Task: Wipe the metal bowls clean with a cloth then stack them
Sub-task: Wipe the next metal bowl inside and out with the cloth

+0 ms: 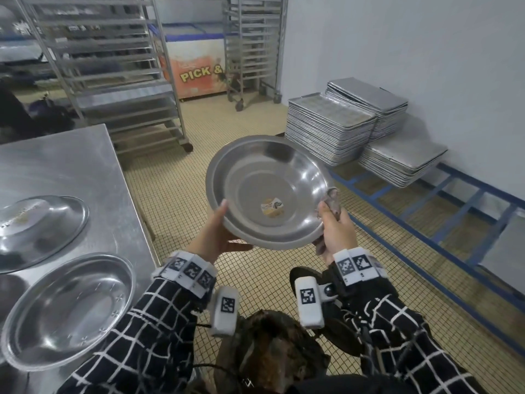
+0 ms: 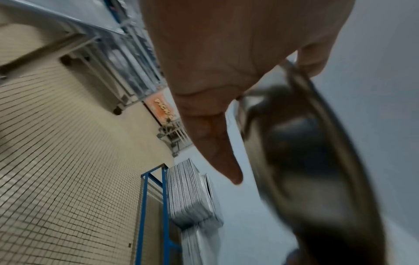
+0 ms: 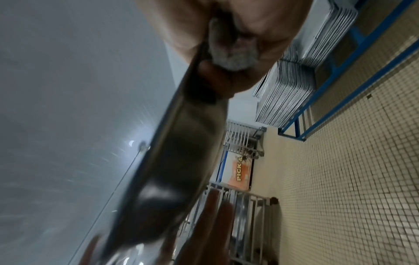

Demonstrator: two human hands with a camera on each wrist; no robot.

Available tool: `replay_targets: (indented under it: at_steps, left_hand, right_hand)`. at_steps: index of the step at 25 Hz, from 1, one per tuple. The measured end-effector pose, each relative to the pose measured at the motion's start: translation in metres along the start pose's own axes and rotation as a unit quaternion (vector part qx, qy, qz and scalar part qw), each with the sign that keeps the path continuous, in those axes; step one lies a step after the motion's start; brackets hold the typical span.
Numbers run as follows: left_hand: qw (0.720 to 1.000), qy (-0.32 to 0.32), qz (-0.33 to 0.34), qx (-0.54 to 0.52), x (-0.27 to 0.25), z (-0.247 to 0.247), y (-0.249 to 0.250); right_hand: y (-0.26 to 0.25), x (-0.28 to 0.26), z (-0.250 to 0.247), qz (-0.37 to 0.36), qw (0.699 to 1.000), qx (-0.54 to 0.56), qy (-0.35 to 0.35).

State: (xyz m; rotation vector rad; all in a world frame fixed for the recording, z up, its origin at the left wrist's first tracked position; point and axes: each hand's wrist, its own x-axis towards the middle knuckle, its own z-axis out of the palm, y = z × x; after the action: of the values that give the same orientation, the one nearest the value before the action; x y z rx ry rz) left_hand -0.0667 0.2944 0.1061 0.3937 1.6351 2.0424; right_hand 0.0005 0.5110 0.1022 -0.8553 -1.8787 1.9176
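A wide metal bowl [image 1: 267, 191] with a sticker at its bottom hangs in the air in front of me, its inside tilted toward me. My left hand [image 1: 227, 228] grips its lower-left rim, thumb inside and fingers underneath. My right hand [image 1: 331, 223] pinches a crumpled grey cloth [image 1: 331, 200] against the bowl's right rim. The left wrist view shows the bowl's blurred underside [image 2: 306, 161] beside my left hand's fingers [image 2: 213, 143]. In the right wrist view the cloth [image 3: 226, 52] sits bunched in my grip at the bowl's edge [image 3: 172, 161].
A steel table [image 1: 85, 166] at my left carries an upside-down bowl [image 1: 37, 231] and an upright bowl [image 1: 68, 311]. Stacked baking trays [image 1: 329, 129] rest on a blue floor frame [image 1: 454, 200] at the right. Wheeled racks [image 1: 113, 81] and a chest freezer [image 1: 196, 69] stand behind.
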Motion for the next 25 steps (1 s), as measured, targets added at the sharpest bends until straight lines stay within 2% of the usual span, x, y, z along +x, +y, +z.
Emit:
replay_targets:
  at_steps: [2,4,6,8,11,14,16,19,20,22,23,25]
  left_hand:
    - [0.996,-0.004,0.028,-0.085,-0.003,-0.016,0.014]
    - [0.994,0.061,0.003,-0.094,-0.001,-0.023,0.019]
    - [0.987,0.147,-0.021,-0.068,0.002,-0.020,0.012]
    - [0.982,0.182,-0.006,-0.053,0.003,-0.001,0.005]
    - [0.985,0.168,-0.038,-0.017,0.005,0.030,-0.012]
    - [0.992,0.073,-0.078,0.060,0.005,0.031,-0.023]
    - [0.996,0.054,-0.051,0.041,0.003,0.018,-0.017]
    - [0.996,0.055,0.037,-0.055,-0.003,-0.006,0.006]
    - [0.993,0.063,0.046,-0.083,-0.003,-0.015,0.012]
    - [0.991,0.114,0.012,-0.063,-0.004,-0.026,0.017]
    - [0.988,0.151,-0.011,-0.036,-0.003,-0.027,0.014]
    - [0.980,0.201,0.000,0.000,0.000,-0.019,0.007]
  right_hand:
    - [-0.003,0.008,-0.014,-0.016,0.998,-0.029,-0.058]
    - [-0.005,0.009,-0.015,-0.026,0.996,-0.037,-0.075]
    - [-0.006,0.003,-0.005,-0.024,0.999,-0.024,-0.042]
    - [-0.005,-0.006,0.011,-0.021,1.000,0.002,0.004]
    - [0.003,-0.012,0.032,-0.012,0.997,0.043,0.056]
    - [0.006,-0.011,0.034,-0.001,0.998,0.031,0.052]
    - [0.003,-0.007,0.023,0.007,0.999,0.021,0.034]
    - [-0.002,0.009,-0.001,0.009,0.999,-0.020,-0.040]
    - [-0.004,0.012,-0.007,0.005,0.997,-0.033,-0.070]
    - [-0.009,0.013,-0.012,-0.007,0.994,-0.047,-0.102]
    - [-0.011,0.011,-0.010,-0.012,0.994,-0.049,-0.098]
    - [-0.013,0.005,0.001,-0.019,0.997,-0.041,-0.060]
